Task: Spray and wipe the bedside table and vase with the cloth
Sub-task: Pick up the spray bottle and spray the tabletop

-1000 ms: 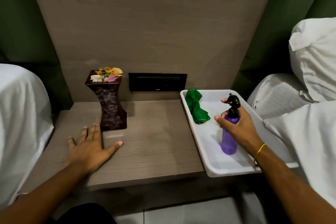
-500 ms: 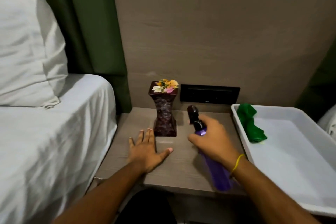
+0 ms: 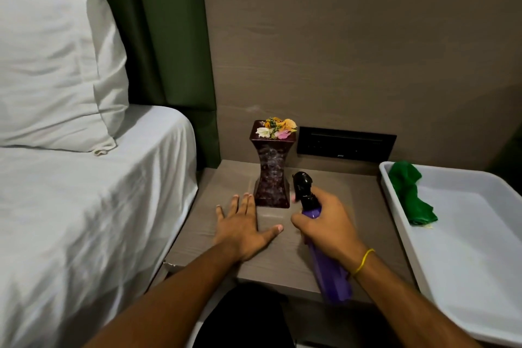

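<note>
Two hands share the work: the right hand [image 3: 327, 227] is clenched round a purple spray bottle [image 3: 329, 271], its black nozzle aimed at the dark vase [image 3: 271, 171] just beside it; the left hand [image 3: 243, 224] lies flat and released on the bench [image 3: 333, 192]; a short squeeze should mist the vase without soaking its flowers [image 3: 278, 127]; the green cloth [image 3: 409, 192] waits in the white tray [image 3: 463, 248].

Spray bottle [image 3: 329, 271] middle behind right hand [image 3: 327, 226]; tray [image 3: 480, 285] cut off right; fingertip blurred.
</note>
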`<move>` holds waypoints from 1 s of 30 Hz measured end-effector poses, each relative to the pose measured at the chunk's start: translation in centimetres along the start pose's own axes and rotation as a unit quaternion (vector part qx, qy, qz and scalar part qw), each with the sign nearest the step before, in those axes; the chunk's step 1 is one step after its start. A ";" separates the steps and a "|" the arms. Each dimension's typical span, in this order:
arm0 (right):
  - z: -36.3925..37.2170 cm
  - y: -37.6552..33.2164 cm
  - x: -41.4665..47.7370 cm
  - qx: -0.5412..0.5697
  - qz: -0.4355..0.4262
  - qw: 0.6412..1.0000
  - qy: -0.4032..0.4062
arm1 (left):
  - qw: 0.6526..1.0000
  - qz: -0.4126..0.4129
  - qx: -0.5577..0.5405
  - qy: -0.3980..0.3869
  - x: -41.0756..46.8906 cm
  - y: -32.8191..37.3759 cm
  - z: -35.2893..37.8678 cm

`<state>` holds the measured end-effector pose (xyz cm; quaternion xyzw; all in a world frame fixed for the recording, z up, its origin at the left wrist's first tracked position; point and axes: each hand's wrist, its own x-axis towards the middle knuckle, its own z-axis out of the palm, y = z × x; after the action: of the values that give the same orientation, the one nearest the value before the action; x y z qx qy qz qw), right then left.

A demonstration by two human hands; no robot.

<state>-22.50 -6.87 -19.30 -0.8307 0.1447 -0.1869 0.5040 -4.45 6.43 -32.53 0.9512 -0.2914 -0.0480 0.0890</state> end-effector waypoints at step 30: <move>1.4 2.5 0.4 0.015 0.066 0.998 -0.005 | 1.000 0.008 -0.003 0.008 0.0 -0.1 0.0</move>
<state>-21.65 -7.05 -22.05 -0.8126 0.1939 -0.1516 0.5283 -4.40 6.51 -32.52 0.9491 -0.2977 -0.0403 0.0943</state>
